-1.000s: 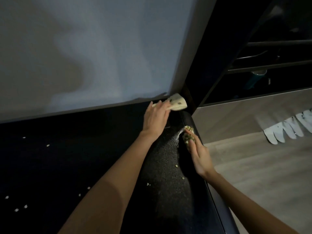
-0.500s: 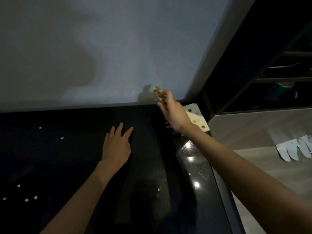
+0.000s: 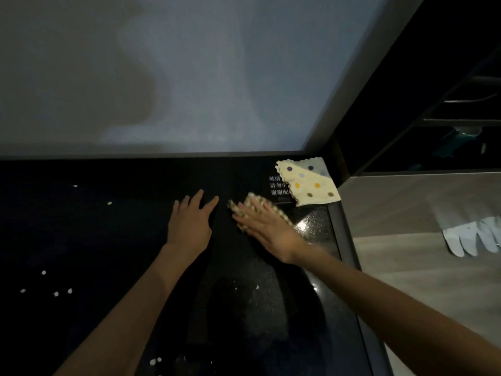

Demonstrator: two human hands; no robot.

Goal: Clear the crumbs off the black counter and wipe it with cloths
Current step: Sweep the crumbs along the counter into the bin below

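My right hand (image 3: pixel 267 226) lies flat, fingers straight, pressing a brown patterned cloth (image 3: pixel 235 210) onto the black counter (image 3: pixel 108 240); the cloth shows around the fingertips and is blurred. To its left, my left hand (image 3: pixel 189 221) rests flat on the counter with fingers spread, holding nothing. A cream cloth with coloured dots (image 3: pixel 309 183) lies in the back right corner of the counter, beside a small sign with white characters (image 3: pixel 278 185). Pale crumbs (image 3: pixel 55 293) are scattered on the left part, with a few (image 3: pixel 153 360) near the front edge.
A pale wall (image 3: pixel 189 77) rises behind the counter. The counter's right edge (image 3: pixel 349 240) drops to a wooden floor (image 3: pixel 420 267), where something white with finger-like shapes (image 3: pixel 469 234) lies. Dark shelving (image 3: pixel 447 104) stands at the upper right.
My right hand came down from the wall edge and now presses the brown cloth flat on the counter. My left hand, which let go of the dotted cloth earlier, stays flat.
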